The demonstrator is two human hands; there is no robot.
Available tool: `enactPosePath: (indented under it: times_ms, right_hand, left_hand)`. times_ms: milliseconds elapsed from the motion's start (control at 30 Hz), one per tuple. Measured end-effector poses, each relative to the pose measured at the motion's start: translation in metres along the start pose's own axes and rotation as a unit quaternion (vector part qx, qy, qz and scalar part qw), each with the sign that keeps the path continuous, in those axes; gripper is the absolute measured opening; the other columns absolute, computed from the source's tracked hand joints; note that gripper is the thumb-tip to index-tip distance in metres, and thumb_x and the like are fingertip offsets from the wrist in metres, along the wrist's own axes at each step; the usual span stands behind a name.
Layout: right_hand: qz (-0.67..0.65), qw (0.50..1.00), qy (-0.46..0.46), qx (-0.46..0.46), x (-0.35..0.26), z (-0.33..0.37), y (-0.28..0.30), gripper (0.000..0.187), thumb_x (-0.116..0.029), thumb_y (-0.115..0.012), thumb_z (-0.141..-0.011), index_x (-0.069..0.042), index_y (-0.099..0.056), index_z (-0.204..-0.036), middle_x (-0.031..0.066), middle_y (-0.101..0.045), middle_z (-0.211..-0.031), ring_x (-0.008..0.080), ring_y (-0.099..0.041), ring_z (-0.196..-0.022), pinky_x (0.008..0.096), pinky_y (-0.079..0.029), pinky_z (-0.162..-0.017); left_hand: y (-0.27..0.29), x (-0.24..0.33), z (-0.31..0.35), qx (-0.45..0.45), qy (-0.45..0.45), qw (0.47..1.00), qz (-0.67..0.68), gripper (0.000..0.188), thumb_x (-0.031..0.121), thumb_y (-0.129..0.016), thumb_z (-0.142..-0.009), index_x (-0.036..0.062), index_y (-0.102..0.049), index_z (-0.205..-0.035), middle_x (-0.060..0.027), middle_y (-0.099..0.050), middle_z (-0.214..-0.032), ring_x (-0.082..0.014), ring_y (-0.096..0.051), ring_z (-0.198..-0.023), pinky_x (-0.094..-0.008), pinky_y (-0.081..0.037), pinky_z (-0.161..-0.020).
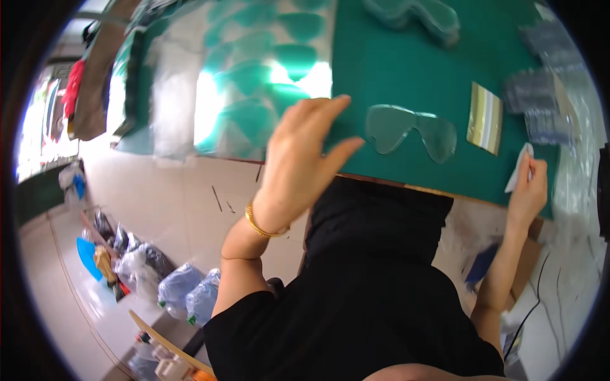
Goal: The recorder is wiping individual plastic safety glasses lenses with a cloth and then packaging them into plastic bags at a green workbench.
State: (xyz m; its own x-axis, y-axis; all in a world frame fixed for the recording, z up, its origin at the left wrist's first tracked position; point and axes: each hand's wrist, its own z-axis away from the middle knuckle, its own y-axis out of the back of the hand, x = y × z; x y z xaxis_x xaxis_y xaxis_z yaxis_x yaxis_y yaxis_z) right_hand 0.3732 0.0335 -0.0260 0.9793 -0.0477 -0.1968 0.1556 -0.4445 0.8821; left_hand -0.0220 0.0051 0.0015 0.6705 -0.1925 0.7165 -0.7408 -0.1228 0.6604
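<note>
A clear goggle-shaped lens lies flat on the green tabletop. To its left my left hand is held over the table edge, thumb and fingers apart, with nothing in it. Beside it spreads a sheet of clear film with several lens-shaped cutouts showing green. At the right end of the table, my right hand pinches a small white cloth or tissue. Between the lens and that hand lies a flat yellow-and-white packet.
A stack of clear lenses sits at the far side of the table. Dark grey plastic packets lie at the right edge, by crumpled clear plastic. On the floor at left stand large bottles and bagged items.
</note>
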Motion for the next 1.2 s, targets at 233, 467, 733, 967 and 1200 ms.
enactPosePath:
  times_ms: [233,467,733,967,1200]
  right_hand:
    - [0.079,0.984,0.138,0.083,-0.019,-0.036,0.021,0.02,-0.018,-0.059,-0.098,-0.003,-0.069,-0.106,0.0097,-0.069,-0.105,0.0285,-0.062,-0.097,0.0375,-0.048,-0.086]
    - [-0.212,0.895,0.385,0.081,-0.222,-0.092,0.002,0.006,-0.005,-0.068,-0.088,-0.002,-0.069,-0.094,0.0084,-0.067,-0.096,0.0255,-0.062,-0.092,0.0353,-0.049,-0.081]
    - [-0.419,0.788,0.429,-0.137,-0.399,-0.113,-0.105,0.021,-0.019,-0.066,-0.088,-0.003,-0.07,-0.1,0.0121,-0.068,-0.094,0.0317,-0.065,-0.086,0.0392,-0.051,-0.077]
    - [-0.443,0.755,0.433,-0.215,-0.44,-0.13,-0.118,0.023,-0.023,-0.072,-0.083,-0.005,-0.075,-0.096,0.0123,-0.071,-0.091,0.0269,-0.067,-0.08,0.0351,-0.052,-0.074]
    - [-0.506,0.757,0.315,-0.268,-0.417,-0.165,-0.098,0.02,-0.018,-0.074,-0.082,0.001,-0.071,-0.084,0.0075,-0.065,-0.07,0.016,-0.06,-0.065,0.0303,-0.046,-0.063]
  left_hand:
    - [0.108,-0.146,-0.035,0.178,0.176,0.961,-0.119,0.059,0.028,-0.078,-0.082,-0.0013,-0.061,-0.13,-0.0172,-0.064,-0.126,-0.0248,-0.063,-0.106,-0.0332,-0.05,-0.091]
    - [0.142,-0.203,-0.101,0.06,0.211,0.965,-0.146,0.084,0.035,-0.089,-0.064,-0.0152,-0.056,-0.123,-0.0197,-0.068,-0.096,-0.0255,-0.069,-0.083,-0.0338,-0.054,-0.073]
    - [0.145,-0.196,-0.105,0.039,0.207,0.977,-0.01,0.029,0.019,-0.081,-0.076,-0.0037,-0.074,-0.093,-0.0039,-0.067,-0.072,-0.0094,-0.06,-0.065,-0.0248,-0.047,-0.06]
    - [0.144,-0.171,-0.102,0.055,0.078,0.974,0.207,0.017,0.009,-0.074,-0.086,0.0008,-0.074,-0.101,0.0065,-0.053,-0.078,-0.0026,-0.046,-0.072,-0.0194,-0.037,-0.064]
    - [0.145,-0.179,-0.103,-0.017,0.061,0.984,0.169,0.026,0.005,-0.069,-0.088,0.0018,-0.071,-0.114,0.0082,-0.043,-0.077,-0.0035,-0.04,-0.071,-0.0194,-0.035,-0.068]
